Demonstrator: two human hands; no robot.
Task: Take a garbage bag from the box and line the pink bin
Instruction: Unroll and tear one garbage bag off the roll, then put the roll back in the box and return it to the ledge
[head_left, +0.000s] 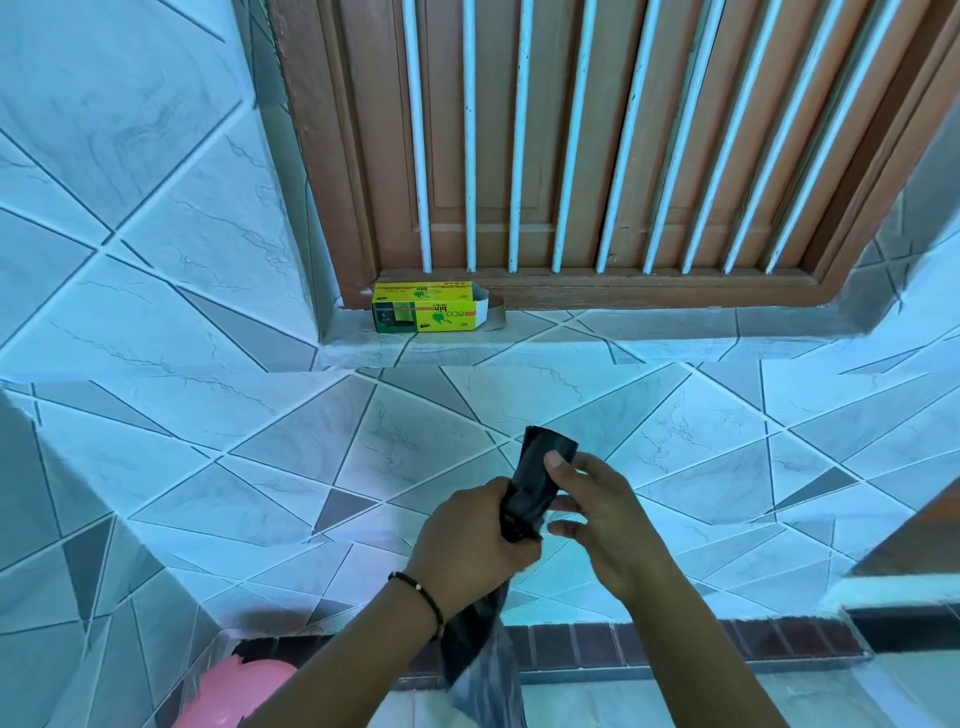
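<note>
While left hand (467, 535) and right hand (597, 514) grip the garbage bag (540, 483) | pink bin (234, 691) cut off

I see both hands gripping a black garbage bag (540, 483): left hand (467, 540) clamps its middle, right hand (597, 514) pinches the top. The box (431, 307) lies at the sill's left end; pink bin (234, 691) below.

2 hands, the left hand (470, 535) and the right hand (597, 514); 1 black garbage bag (535, 483) between them; 1 yellow-green box (428, 306) at the left end of the tiled sill (649, 325); 1 pink bin (234, 691); 1 beaded bracelet (418, 597); 10 white window bars (514, 156)
</note>
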